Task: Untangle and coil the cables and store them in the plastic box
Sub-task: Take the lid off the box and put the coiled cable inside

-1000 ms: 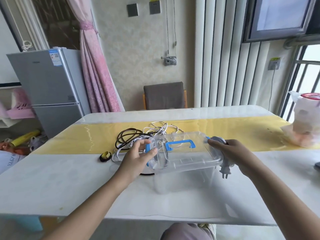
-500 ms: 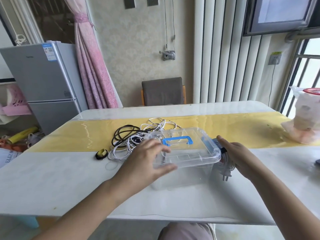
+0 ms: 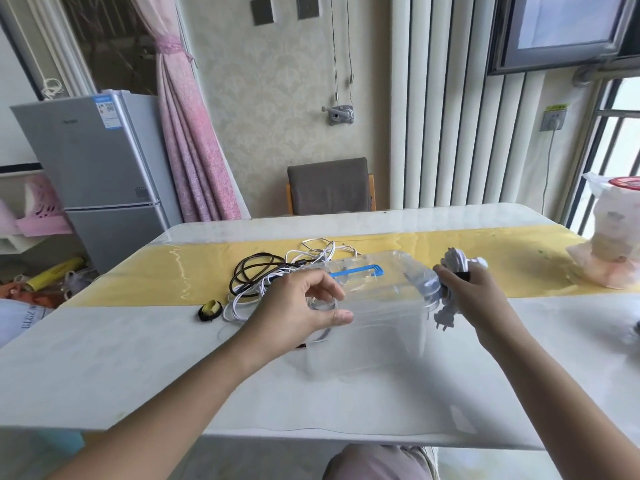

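The plastic box (image 3: pixel 363 336) stands in the middle of the white table (image 3: pixel 138 358), near the front edge. It is clear and see-through, and its walls look faint against the tabletop. A clear lid (image 3: pixel 377 282) with a blue handle (image 3: pixel 358 270) sits on top, tilted, with a blue latch (image 3: pixel 428 285) at its right end.

The left hand (image 3: pixel 298 308) holds the lid's left end, fingers curled over it and thumb underneath. The right hand (image 3: pixel 476 296) grips a coiled white cable (image 3: pixel 454 259) just beside the box's right end, its plug (image 3: pixel 444 318) hanging below the fist.

Behind the box to the left, a tangle of black and white cables (image 3: pixel 273 277) lies loose on the yellow strip (image 3: pixel 485 251). A small yellow-and-black strap (image 3: pixel 210 310) lies near it. A plastic bag (image 3: pixel 613 244) stands at the table's right edge, and a chair (image 3: pixel 329 185) stands at the far side.
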